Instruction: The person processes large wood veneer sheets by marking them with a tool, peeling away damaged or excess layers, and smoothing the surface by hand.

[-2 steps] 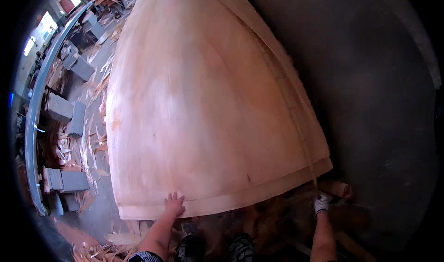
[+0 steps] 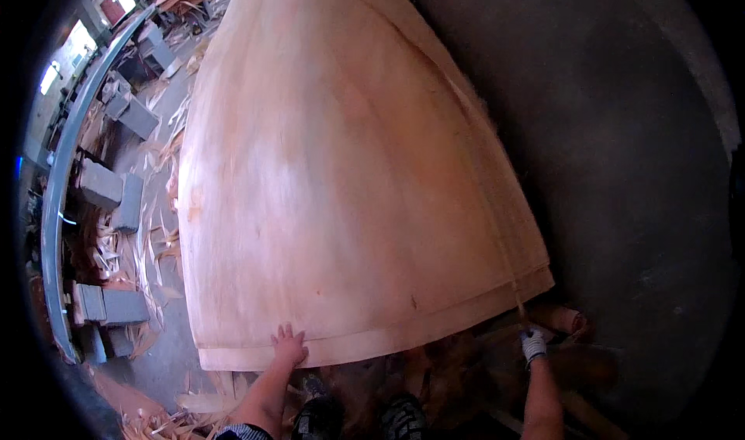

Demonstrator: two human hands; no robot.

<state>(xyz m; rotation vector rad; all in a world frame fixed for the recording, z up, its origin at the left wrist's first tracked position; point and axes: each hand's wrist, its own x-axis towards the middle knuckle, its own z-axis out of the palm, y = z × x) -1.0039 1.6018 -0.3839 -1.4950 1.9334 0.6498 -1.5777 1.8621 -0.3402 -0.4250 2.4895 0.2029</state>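
Observation:
A large stack of pale wood veneer sheets (image 2: 310,192) fills the middle, with the top sheet's near edge set back from the one below. On that near edge, toward the left, my bare left hand (image 2: 289,345) lies flat with its fingers spread. My right hand (image 2: 534,344), in a white-and-grey glove, is closed beyond the near right corner. Out of its grip a long thin stick (image 2: 519,300) reaches up over the right part of the stack; its far end is blurred and hard to make out. A ridge or fold runs along the top sheet's far right side.
Grey blocks (image 2: 124,305) stand in a row on the left, beside a long blue-grey rail (image 2: 53,230). Torn veneer scraps (image 2: 143,409) litter the floor there and around my feet. A rolled veneer piece (image 2: 560,319) lies near my right hand. Dark grey floor (image 2: 621,168) stretches to the right.
My right hand has shifted slightly left with the stick, which now crosses the near edge farther left. My left hand stays on the sheet, almost unmoved.

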